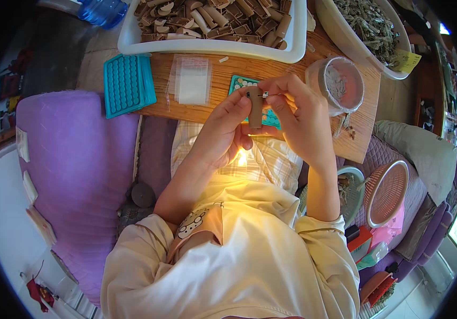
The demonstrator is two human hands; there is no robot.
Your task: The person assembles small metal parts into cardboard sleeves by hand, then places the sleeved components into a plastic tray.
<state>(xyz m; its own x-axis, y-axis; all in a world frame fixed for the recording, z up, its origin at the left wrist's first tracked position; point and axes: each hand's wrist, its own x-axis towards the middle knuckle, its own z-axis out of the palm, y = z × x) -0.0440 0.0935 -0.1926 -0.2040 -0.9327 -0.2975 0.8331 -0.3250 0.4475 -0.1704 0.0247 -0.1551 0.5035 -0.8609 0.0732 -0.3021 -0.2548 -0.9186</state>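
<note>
My left hand [223, 130] holds a short brown tube [254, 108] upright above the front edge of the wooden table [239, 72]. My right hand [300, 119] pinches the tube's top end, with a thin metal piece between thumb and forefinger. Both hands meet over a teal tray [237, 82] with small white pieces in its holes, mostly hidden behind the hands.
A white tub [212, 50] of brown tubes stands at the back. A second teal hole tray [127, 84] and clear small bags [192, 80] lie left. A clear plastic cup [337, 85] and a white bowl [345, 37] of dried herbs are right. A purple cushion [77, 175] is at left.
</note>
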